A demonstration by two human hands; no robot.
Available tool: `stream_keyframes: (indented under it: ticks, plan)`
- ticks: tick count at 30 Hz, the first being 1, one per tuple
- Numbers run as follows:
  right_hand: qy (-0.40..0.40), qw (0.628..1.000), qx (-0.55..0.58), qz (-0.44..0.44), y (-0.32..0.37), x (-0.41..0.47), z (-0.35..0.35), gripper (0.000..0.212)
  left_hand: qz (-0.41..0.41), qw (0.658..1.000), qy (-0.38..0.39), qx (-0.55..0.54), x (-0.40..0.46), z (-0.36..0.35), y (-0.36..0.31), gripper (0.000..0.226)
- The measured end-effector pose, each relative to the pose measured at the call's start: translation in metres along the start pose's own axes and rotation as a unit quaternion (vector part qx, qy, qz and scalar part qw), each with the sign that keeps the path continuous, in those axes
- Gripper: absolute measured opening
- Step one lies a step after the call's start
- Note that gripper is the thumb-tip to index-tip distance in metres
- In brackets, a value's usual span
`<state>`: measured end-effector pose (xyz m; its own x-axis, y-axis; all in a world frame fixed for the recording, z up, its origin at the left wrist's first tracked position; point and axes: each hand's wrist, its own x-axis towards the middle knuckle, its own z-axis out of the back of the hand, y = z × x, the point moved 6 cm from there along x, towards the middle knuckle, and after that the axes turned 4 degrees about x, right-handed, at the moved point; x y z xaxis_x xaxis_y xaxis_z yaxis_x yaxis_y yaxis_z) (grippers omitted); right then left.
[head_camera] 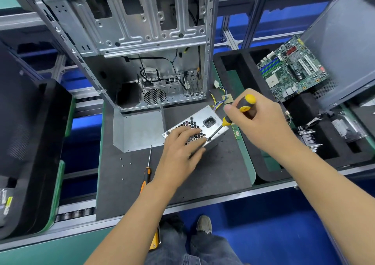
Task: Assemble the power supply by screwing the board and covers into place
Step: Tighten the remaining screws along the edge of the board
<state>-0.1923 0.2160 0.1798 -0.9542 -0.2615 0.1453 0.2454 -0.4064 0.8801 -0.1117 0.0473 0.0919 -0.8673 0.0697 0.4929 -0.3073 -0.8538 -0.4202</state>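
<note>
Centre frame, the power supply sits on the dark tabletop just below the open case, and the left hand lies flat on its vented face, fingers straight, pressing it down. The right hand has its grip closed round the yellow-and-black screwdriver, tip planted at the unit's near corner. A spare screwdriver lies lower left; a motherboard sits upper right.

two screwdrivers, one power supply, one motherboard.
</note>
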Motion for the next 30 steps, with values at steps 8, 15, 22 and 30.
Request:
stream_keyframes:
  ticks: [8, 15, 22, 30]
  plan:
    - [0.134, 0.975, -0.155, 0.089, 0.047, 0.004, -0.011, 0.029, -0.009, 1.000, -0.007, 0.011, -0.001, -0.002, 0.000, 0.024]
    - [0.276, 0.899, -0.324, 0.099, 0.072, 0.007, -0.034, 0.006, -0.004, 1.000, -0.016, 0.008, -0.004, -0.006, 0.002, 0.022]
    - [0.279, 0.820, -0.489, 0.102, 0.086, 0.015, -0.039, 0.023, 0.002, 1.000, -0.026, 0.001, -0.005, -0.006, 0.003, 0.020]
    - [0.276, 0.758, -0.575, 0.140, 0.089, 0.016, -0.048, 0.021, 0.000, 0.999, -0.035, 0.002, -0.005, -0.008, 0.006, 0.017]
